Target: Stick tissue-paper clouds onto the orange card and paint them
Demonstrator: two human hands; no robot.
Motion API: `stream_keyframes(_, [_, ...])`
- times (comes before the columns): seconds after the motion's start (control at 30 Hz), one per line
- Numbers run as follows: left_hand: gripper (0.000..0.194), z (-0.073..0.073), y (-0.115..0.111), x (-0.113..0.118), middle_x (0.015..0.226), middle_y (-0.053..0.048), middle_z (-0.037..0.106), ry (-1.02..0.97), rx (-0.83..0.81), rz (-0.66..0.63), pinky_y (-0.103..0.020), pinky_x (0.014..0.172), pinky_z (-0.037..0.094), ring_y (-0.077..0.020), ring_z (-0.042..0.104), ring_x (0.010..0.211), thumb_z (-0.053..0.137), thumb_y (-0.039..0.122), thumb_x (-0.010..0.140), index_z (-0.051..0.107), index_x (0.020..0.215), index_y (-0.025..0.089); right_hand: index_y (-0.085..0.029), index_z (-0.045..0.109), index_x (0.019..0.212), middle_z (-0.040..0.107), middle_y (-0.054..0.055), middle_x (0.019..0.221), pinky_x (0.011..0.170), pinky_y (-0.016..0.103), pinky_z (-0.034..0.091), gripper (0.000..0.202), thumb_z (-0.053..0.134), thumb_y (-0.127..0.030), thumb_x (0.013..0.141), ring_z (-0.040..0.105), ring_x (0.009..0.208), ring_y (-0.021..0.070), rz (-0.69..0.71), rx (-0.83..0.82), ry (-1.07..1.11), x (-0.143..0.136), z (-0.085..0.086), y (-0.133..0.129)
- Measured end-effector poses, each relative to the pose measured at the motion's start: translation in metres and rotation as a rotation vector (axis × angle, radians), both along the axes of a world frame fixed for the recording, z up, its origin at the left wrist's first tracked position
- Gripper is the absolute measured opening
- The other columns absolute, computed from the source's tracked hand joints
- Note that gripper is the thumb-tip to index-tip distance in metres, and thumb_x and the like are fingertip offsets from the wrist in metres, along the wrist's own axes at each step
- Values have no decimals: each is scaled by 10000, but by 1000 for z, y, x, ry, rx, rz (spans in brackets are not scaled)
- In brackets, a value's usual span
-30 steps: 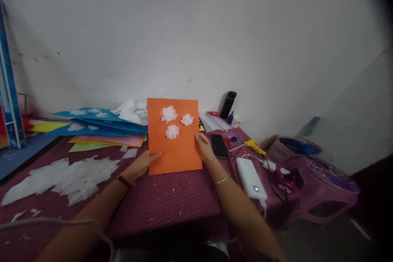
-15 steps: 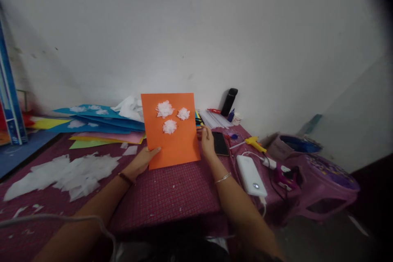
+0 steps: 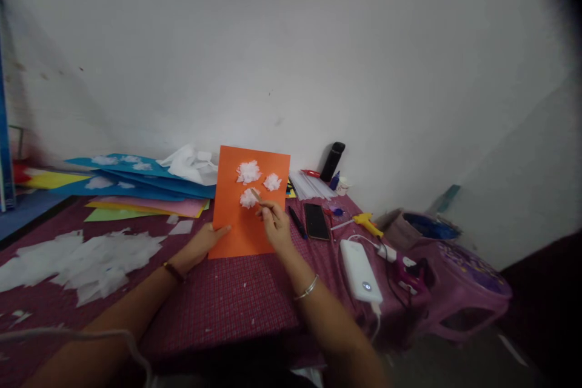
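An orange sheet (image 3: 240, 224) stands tilted up above the table, with three white ruffled paper tufts (image 3: 248, 172) on its upper half. My left hand (image 3: 207, 240) grips its lower left edge, thumb on the front face. In front of the sheet, my right hand (image 3: 276, 225) pinches a thin, pencil-like stick (image 3: 256, 195). The tip of that stick meets or nearly meets the lowest tuft (image 3: 248, 197); whether they touch cannot be told.
Cut white paper (image 3: 104, 260) lies at left, below stacked blue sheets (image 3: 150, 182). To the right are a black marker (image 3: 297, 222), a phone (image 3: 317, 222), a yellow glue gun (image 3: 367, 224), a white power bank (image 3: 361, 270) and a pink stool (image 3: 464, 291).
My right hand has moved left from beside the sheet to its front, with the stick pointing at the lowest tuft. The sheet has tilted slightly. The view has shifted a little.
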State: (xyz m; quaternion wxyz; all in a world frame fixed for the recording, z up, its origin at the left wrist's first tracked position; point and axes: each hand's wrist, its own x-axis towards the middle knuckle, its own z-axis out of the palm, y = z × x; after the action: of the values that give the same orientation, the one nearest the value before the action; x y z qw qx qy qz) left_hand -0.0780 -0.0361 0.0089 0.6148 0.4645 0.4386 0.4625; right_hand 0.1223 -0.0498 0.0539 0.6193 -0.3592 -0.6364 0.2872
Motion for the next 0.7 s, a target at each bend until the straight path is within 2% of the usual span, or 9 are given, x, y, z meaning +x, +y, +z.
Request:
stream_keyframes(0.1, [643, 0, 1, 0, 940, -146, 766, 19, 7, 20, -397, 804, 581, -311, 724, 879, 881, 490, 544, 716, 1022, 94, -243, 638, 1094, 700, 44, 936, 775, 307, 487, 241, 491, -346, 934, 636, 796, 177, 43, 16, -5, -1, -3, 4])
stream_keyframes(0.33, [660, -1, 2, 0, 950, -154, 765, 5, -2, -4, -424, 813, 580, -330, 726, 869, 890, 502, 526, 721, 1008, 84, -205, 612, 1169, 705, 79, 1018, 755, 305, 513, 298, 453, -346, 960, 648, 838, 171, 1, 122, -76, -1, -9, 15])
stream_keyframes(0.5, [656, -2, 2, -1, 1029, -144, 759, -29, 8, -22, -426, 842, 581, -325, 722, 913, 882, 482, 569, 702, 1083, 116, -191, 643, 1041, 710, 47, 857, 678, 280, 501, 253, 449, -333, 962, 640, 726, 158, -63, 91, -14, 4, -5, 7])
stream_keyframes(0.7, [601, -4, 2, -4, 1065, -150, 750, -94, -3, -38, -420, 801, 599, -323, 727, 900, 879, 420, 607, 699, 1095, 119, -185, 630, 1023, 684, 35, 829, 651, 272, 489, 226, 447, -296, 951, 616, 687, 148, -154, 87, 68, 15, -4, 6])
